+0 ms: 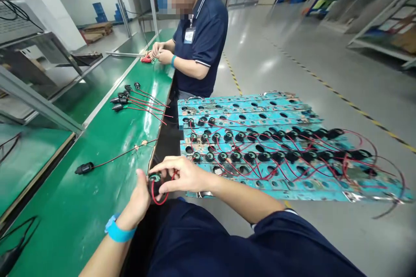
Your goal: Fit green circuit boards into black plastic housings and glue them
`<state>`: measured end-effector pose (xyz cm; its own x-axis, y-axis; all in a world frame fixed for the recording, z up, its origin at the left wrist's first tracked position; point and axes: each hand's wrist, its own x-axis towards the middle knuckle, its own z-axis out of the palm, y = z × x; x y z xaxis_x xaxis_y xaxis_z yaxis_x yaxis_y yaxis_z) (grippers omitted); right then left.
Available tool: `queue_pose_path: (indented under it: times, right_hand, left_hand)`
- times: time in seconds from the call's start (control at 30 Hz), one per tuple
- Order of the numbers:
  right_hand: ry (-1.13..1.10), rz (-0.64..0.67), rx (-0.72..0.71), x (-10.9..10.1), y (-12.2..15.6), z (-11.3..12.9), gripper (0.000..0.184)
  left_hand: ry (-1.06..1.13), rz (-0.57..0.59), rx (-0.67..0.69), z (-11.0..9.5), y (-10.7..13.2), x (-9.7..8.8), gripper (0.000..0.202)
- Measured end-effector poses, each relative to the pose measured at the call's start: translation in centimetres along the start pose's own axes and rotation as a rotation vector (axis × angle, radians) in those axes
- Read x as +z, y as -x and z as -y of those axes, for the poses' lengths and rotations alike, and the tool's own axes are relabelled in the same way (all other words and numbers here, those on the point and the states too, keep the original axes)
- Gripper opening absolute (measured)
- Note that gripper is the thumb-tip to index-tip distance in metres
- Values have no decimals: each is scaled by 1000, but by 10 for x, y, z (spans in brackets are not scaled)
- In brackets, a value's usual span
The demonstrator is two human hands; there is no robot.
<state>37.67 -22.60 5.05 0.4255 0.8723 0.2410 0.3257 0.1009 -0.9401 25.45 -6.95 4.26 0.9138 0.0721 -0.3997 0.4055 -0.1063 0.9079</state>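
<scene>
Head view: two hands and one black component (156, 180) with a red wire loop (159, 202), lower centre-left of the frame; the left hand (138, 197) grips it from the left, the right hand (191, 175) closes its fingers on its right side. One wired black piece (84, 168) lies at left on the green bench (107, 207); at least five more form a cluster (121, 98) at upper left-centre. Right of centre, one blue rack (240, 104) bears two long rows of black pieces, at least nine each, and one short row of three. One co-worker (203, 43), upper centre
</scene>
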Motion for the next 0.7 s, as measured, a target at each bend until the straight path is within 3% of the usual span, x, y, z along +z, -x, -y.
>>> queue_pose_path:
  times: [0.1,0.2,0.37,0.47,0.57,0.7]
  right_hand:
    - [110,-28,-44,-23,17,9,45]
    - [360,-123,-84,-71,34,12,37]
    - [654,-475,85,-212,52,-22,39]
    - [774,-541,259,-282,56,-64,38]
    - [803,-464,422,-314,61,-109,31]
    - [749,-325,522,-318,68,-155,34]
  left_hand:
    - [-74,-88,36,-21,-11,28,84]
    - [-190,-93,195,-38,-28,41,69]
    - [-454,-360,326,-34,-48,11,34]
    - [-591,-442,316,-17,-50,-7,27]
    - [-623,-453,334,-3,-52,-10,26]
    - [-622,-510,383,11,-56,-11,30]
